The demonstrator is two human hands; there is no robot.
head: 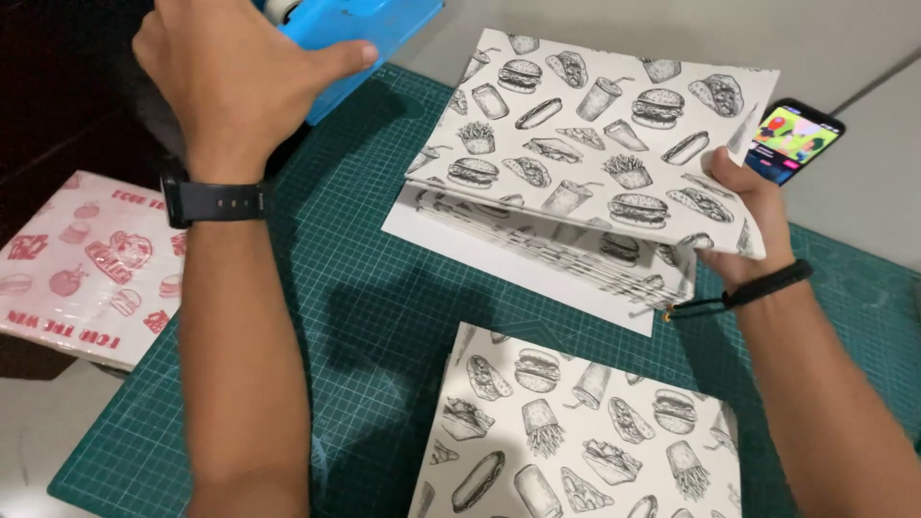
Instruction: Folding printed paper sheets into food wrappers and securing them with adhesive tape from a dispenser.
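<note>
L hand (240, 82) is up at 11 o'clock, palm down on a blue tape dispenser (360, 34), fingers wrapped over its far side, thumb along the near edge. That grip looks closed on it, tho the fingertips are hidden.

R hand (748, 216) at 3 o'clock pinches the lifted top sheet (595, 125) of a stack of food-print paper (537, 254), thumb and fingers together on the sheet's right edge, the rest fanned loose below it. The stack sits on the green cutting mat (365, 317) w/ a white backing sheet under it.

A 2nd printed pile (576, 432) lies at 6 o'clock, well apart from the first. Red-print wrapped pack (82, 269) sits at 9 o'clock, half off the mat. Phone (796, 139) w/ screen lit lies just beyond the R hand.

Risks, as I judge it: only one edge is pinched, so the sheet could crease or tear; loose sheets may slide and lose alignment; the elbow could nudge the phone.
</note>
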